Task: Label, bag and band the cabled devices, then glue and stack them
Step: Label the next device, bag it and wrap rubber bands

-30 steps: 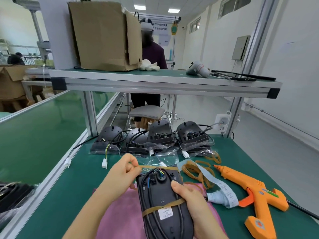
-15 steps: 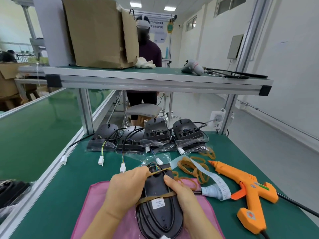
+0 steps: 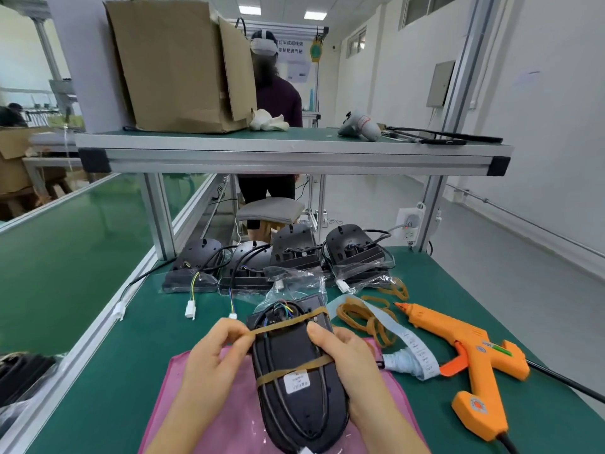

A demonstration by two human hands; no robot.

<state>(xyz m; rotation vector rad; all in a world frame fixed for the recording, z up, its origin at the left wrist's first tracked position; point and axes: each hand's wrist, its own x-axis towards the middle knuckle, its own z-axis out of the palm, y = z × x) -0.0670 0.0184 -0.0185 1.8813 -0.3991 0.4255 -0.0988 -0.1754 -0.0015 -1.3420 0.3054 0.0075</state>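
- The left hand (image 3: pixel 218 353) pinches a thin tan rubber band (image 3: pixel 288 322) between thumb and forefinger.
- The right hand (image 3: pixel 348 362) grips a black oval plastic device (image 3: pixel 294 350), thumb on top.

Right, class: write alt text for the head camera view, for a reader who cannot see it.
A person's left hand pinches a rubber band stretched across a black cabled device that the right hand grips. An orange glue gun lies to its right.
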